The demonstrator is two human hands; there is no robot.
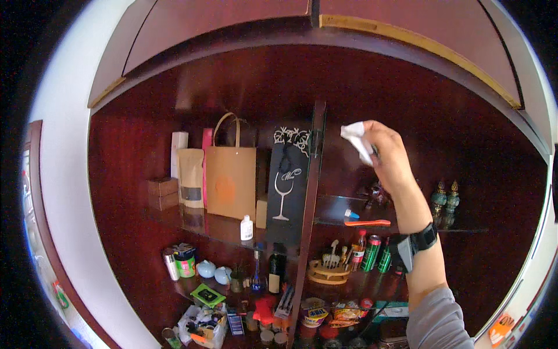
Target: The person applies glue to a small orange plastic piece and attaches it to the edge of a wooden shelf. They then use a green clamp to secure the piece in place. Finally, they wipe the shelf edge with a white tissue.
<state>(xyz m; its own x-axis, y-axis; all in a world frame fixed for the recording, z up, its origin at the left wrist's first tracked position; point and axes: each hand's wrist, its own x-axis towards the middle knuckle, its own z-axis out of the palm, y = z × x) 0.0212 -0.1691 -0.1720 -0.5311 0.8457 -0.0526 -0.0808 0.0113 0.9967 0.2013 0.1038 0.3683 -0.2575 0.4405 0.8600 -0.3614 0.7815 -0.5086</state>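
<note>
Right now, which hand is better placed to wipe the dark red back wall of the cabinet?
Probably the right hand: it is raised near the dark red wooden back wall, gripping a crumpled white cloth. No left hand is visible.

The right hand (388, 152) hides part of the white cloth (358, 139) it grips.

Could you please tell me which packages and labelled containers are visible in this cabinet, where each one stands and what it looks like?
Brown paper bag: upper left shelf, tall, handled, orange round mark.
Black bottle bag: beside the centre divider, white glass drawing.
Kraft pouch: left of the paper bag, dark window.
Small white bottle: shelf edge, labelled.
Green cans: lower right shelf, upright.
Dark bottle: lower left shelf, pale label.
</note>
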